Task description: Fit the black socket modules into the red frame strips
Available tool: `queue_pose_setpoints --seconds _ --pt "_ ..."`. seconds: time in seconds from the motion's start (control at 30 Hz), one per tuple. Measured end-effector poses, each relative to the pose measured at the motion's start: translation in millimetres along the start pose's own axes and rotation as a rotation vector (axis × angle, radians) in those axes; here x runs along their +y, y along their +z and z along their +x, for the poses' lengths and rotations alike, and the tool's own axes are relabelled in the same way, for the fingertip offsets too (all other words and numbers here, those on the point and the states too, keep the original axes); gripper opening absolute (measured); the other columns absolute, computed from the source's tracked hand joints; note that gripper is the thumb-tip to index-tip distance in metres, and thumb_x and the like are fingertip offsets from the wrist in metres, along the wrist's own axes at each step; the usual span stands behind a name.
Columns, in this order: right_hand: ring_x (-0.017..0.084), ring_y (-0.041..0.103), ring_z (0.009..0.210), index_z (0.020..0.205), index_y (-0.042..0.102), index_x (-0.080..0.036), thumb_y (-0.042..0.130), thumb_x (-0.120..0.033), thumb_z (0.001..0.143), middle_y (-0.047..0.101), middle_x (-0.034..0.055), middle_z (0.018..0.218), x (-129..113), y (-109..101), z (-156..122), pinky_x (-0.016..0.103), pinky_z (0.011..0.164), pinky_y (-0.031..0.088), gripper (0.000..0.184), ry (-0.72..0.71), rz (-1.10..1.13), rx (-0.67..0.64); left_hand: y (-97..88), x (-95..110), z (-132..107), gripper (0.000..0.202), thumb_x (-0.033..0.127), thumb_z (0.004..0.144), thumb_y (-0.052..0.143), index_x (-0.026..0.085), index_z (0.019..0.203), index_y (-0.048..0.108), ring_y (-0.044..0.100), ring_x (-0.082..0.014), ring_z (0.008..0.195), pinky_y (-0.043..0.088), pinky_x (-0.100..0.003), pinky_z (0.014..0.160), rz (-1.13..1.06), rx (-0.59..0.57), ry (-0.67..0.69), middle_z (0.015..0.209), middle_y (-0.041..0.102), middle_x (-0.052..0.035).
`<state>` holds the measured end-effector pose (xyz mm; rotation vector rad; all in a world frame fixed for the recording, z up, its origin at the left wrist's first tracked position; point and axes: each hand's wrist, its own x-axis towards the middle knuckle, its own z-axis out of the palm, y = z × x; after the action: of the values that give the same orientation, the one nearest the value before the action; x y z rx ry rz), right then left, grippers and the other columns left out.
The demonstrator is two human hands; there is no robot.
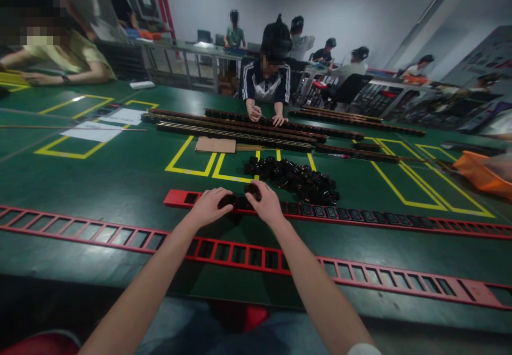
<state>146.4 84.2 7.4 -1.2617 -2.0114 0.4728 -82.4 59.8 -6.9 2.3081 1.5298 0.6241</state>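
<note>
L hand (208, 207) closed on black part (227, 201), R hand (267, 203) pinching second black part (252, 188), both at far red rail (178, 199) on green surface (120, 174). Loose pile (298, 178) of same pcs just beyond. Judged light, rigid; pinch by side walls.

Both bare arms are pointing forward and converging; the left hand (208, 207) is curling palm-down, and the right hand (267, 203) beside it is pinching with bent fingers.
</note>
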Motion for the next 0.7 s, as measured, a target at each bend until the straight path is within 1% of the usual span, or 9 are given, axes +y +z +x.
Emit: queue_pose_setpoints --seconds 0.07,0.17,0.27,0.37,0.43,0.5,0.57,0.63,0.7 --pt "0.021 0.063 0.105 0.130 0.059 -0.024 0.055 -0.028 0.092 0.063 0.0071 0.123 0.2 -0.4 0.5 0.035 0.094 0.051 0.038 0.018 -0.078 -0.005 -1.2 0.4 0.2 0.036 0.042 0.088 0.060 0.024 0.119 0.060 0.061 -0.0262 0.111 0.045 -0.043 0.094 0.014 -0.013 0.010 0.119 0.067 -0.0051" --pt "0.021 0.060 0.106 0.133 0.058 -0.023 0.049 -0.017 0.091 0.060 0.0088 0.123 0.2 -0.7 1.5 0.033 0.093 0.050 0.043 0.050 -0.197 -0.012 -3.1 1.1 0.7 0.034 0.042 0.088 0.061 0.025 0.118 0.062 0.061 -0.0254 0.110 0.044 -0.042 0.093 0.003 -0.021 0.010 0.117 0.068 -0.0040" --pt "0.024 0.056 0.111 0.124 0.065 -0.023 0.048 -0.011 0.086 0.060 0.0097 0.123 -1.1 -2.6 2.3 0.038 0.094 0.046 0.043 0.105 -0.369 -0.027 -4.5 1.8 1.1 0.032 0.041 0.089 0.061 0.025 0.117 0.062 0.061 -0.0243 0.110 0.044 -0.041 0.094 -0.025 -0.026 0.006 0.116 0.068 -0.0037" --pt "0.028 0.050 0.116 0.116 0.068 -0.025 0.051 -0.015 0.086 0.058 0.0102 0.127 -1.2 -8.5 3.5 0.046 0.098 0.042 0.036 0.200 -0.515 -0.017 -4.9 2.0 1.3 0.032 0.042 0.089 0.062 0.025 0.116 0.062 0.062 -0.0239 0.109 0.044 -0.040 0.094 -0.034 -0.035 0.001 0.116 0.067 -0.0035" --pt "0.030 0.046 0.122 0.119 0.067 -0.024 0.053 -0.021 0.087 0.054 0.0116 0.134 1.4 -14.4 4.7 0.050 0.101 0.038 0.035 0.285 -0.568 0.028 -4.7 1.7 1.2 0.033 0.043 0.089 0.062 0.025 0.116 0.062 0.062 -0.0244 0.109 0.044 -0.041 0.094 -0.027 -0.038 -0.013 0.116 0.067 -0.0035" --pt "0.033 0.040 0.129 0.125 0.063 -0.025 0.055 -0.028 0.089 0.047 0.0133 0.143 6.9 -20.0 5.8 0.055 0.103 0.035 0.038 0.370 -0.606 0.076 -4.6 1.6 1.0 0.034 0.044 0.089 0.062 0.026 0.117 0.061 0.061 -0.0252 0.110 0.043 -0.041 0.095 -0.018 -0.041 -0.026 0.117 0.067 -0.0035" --pt "0.037 0.034 0.134 0.127 0.062 -0.026 0.056 -0.034 0.090 0.042 0.0144 0.148 14.3 -23.3 6.1 0.061 0.104 0.032 0.039 0.431 -0.616 0.087 -4.9 2.0 0.8 0.035 0.044 0.089 0.061 0.026 0.118 0.061 0.061 -0.0257 0.112 0.043 -0.041 0.095 -0.015 -0.044 -0.029 0.119 0.067 -0.0037" --pt "0.039 0.032 0.135 0.122 0.065 -0.024 0.057 -0.039 0.090 0.042 0.0159 0.147 21.9 -23.2 5.4 0.068 0.105 0.028 0.037 0.434 -0.586 0.082 -5.3 2.8 0.7 0.035 0.044 0.089 0.060 0.026 0.118 0.061 0.061 -0.0259 0.112 0.044 -0.041 0.095 -0.018 -0.041 -0.027 0.119 0.067 -0.0041" --pt "0.041 0.034 0.133 0.112 0.070 -0.022 0.061 -0.040 0.088 0.047 0.0179 0.141 27.8 -20.1 4.0 0.073 0.106 0.023 0.031 0.376 -0.537 0.106 -5.5 3.7 0.5 0.034 0.044 0.089 0.060 0.025 0.118 0.062 0.061 -0.0263 0.111 0.044 -0.042 0.095 -0.023 -0.034 -0.028 0.118 0.067 -0.0043"
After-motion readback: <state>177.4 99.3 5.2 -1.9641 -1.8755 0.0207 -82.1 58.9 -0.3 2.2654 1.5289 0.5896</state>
